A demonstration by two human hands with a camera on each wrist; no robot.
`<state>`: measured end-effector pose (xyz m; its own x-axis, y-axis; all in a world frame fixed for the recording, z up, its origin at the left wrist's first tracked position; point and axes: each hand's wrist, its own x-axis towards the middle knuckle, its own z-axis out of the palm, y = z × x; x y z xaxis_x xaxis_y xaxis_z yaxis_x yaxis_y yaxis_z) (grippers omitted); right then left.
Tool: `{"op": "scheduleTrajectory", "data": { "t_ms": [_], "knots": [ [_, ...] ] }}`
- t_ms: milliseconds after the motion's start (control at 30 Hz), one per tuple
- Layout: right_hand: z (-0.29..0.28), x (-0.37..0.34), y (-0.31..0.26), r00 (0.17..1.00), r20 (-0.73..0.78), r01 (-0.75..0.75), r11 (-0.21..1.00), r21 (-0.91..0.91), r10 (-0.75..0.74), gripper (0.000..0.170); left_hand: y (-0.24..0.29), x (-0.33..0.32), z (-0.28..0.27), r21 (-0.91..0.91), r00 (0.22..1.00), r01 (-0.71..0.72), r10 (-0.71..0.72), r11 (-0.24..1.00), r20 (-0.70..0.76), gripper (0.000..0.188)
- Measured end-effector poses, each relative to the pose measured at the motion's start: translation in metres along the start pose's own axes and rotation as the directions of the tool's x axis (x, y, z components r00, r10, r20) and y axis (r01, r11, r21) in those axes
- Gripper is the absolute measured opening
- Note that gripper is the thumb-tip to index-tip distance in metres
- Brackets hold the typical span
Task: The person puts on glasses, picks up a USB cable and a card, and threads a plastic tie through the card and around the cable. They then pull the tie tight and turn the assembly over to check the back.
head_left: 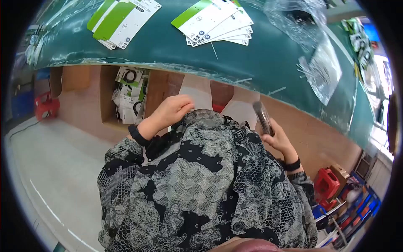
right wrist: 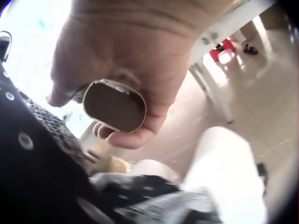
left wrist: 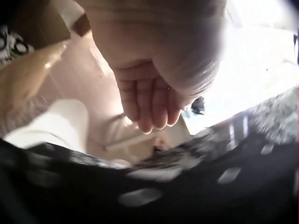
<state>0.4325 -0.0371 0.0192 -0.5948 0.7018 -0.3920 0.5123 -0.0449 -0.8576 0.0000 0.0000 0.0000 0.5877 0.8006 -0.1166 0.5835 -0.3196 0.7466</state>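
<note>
In the head view the left hand is held over the lap at the shirt's front, with nothing in it. Its fingers hang loosely curved in the left wrist view. The right hand grips a dark, elongated object beside the shirt, below the table's edge. One flat oval end of that object faces the right wrist camera, and the fingers of the right hand curl round it. What the object is, I cannot tell.
Green-and-white cards lie in a stack and a fan on the green table. Clear plastic bags lie at the table's right. Below stands a cardboard box with packaged items. Red stools are on the floor.
</note>
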Motion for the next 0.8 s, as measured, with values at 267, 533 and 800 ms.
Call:
{"op": "scheduleTrajectory", "data": {
  "t_ms": [267,533,800],
  "knots": [
    [0.064,0.053,-0.146,0.692,-0.651,0.43,0.903,0.021,-0.314,0.051,0.151,0.056,0.008,-0.906,0.99,-0.133,0.017,0.402,-0.138,0.037],
    [0.05,0.021,-0.155,0.547,-0.686,0.147,0.862,-0.485,-0.48,0.039,0.154,0.066,0.023,-0.877,0.974,-0.225,0.087,0.424,-0.208,0.043],
    [0.006,0.038,-0.166,0.206,-0.839,0.302,0.848,-0.435,-0.504,0.026,0.166,0.08,0.016,-0.96,0.97,-0.221,0.14,0.174,-0.198,0.044]
  ]
}}
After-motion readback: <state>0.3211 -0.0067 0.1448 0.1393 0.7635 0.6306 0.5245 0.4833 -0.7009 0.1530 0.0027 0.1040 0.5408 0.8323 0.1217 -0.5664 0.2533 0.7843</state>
